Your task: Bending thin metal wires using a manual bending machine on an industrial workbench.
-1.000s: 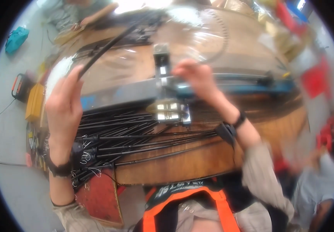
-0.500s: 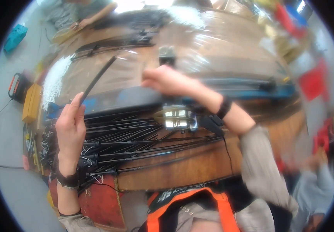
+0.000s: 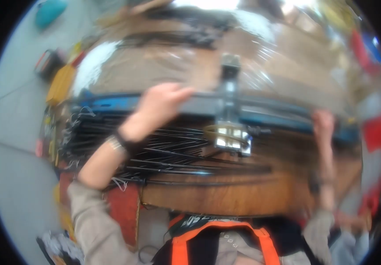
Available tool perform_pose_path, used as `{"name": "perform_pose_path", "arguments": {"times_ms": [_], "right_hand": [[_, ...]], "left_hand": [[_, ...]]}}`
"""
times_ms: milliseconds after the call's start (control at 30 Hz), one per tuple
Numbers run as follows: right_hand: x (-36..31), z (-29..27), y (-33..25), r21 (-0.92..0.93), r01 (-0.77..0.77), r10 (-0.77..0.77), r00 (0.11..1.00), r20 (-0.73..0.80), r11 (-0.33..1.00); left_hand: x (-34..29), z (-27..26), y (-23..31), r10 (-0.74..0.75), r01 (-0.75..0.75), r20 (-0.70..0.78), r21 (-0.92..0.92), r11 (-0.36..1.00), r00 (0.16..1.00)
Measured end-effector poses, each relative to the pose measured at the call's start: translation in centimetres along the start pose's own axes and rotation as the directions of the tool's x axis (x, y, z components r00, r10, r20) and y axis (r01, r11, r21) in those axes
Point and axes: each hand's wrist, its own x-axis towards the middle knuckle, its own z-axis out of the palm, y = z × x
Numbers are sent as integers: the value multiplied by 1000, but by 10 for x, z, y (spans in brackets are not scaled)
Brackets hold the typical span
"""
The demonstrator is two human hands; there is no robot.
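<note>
My left hand [image 3: 161,105] is closed over the blue rail [image 3: 106,103], left of the metal fixture [image 3: 230,104]. A dark line runs out on both sides of its fist, apparently a black rod [image 3: 206,94], smeared by motion. At the rail's right end my right hand [image 3: 324,123] is curled closed; what lies in its fingers is too blurred to make out. Between the hands, a bright metal device [image 3: 232,138] with a yellowish tube stands at the fixture's near end. Many thin black rods [image 3: 168,148] lie heaped on the near left of the table, below my left forearm.
A brown, plastic-covered surface [image 3: 155,64] stretches beyond the rail. The wooden table edge [image 3: 225,196] curves in front of me. A red box [image 3: 126,203] stands at near left, a yellow box [image 3: 61,84] farther off. Another person's arm [image 3: 354,221] shows at lower right.
My left hand has moved right and forward, bringing the raised black rod down toward the rail. The right hand has swung from the middle to the far right. The view has shifted.
</note>
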Motion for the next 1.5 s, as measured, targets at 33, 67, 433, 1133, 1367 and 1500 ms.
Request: {"name": "perform_pose_path", "arguments": {"times_ms": [33,67,433,1133,1367,1500], "right_hand": [[-6,1,6,7,-55,56,998,-38,998],[-4,1,0,24,-109,111,991,-72,994],[-6,9,-13,43,-201,203,978,-47,979],[-8,-14,-134,182,11,4,997,-81,983],[4,-3,-164,417,-50,53,999,3,908],[5,10,-171,623,-115,64,993,103,774]], "left_hand": [[19,19,8,41,-41,-17,-23,999,999],[32,33,13,35,-36,-16,-29,999,999],[26,64,6,-56,51,-45,-113,992,997],[38,57,19,-176,182,75,-96,979,982],[39,59,24,-173,180,81,-93,979,982],[38,61,23,-144,147,41,-63,987,989]]}}
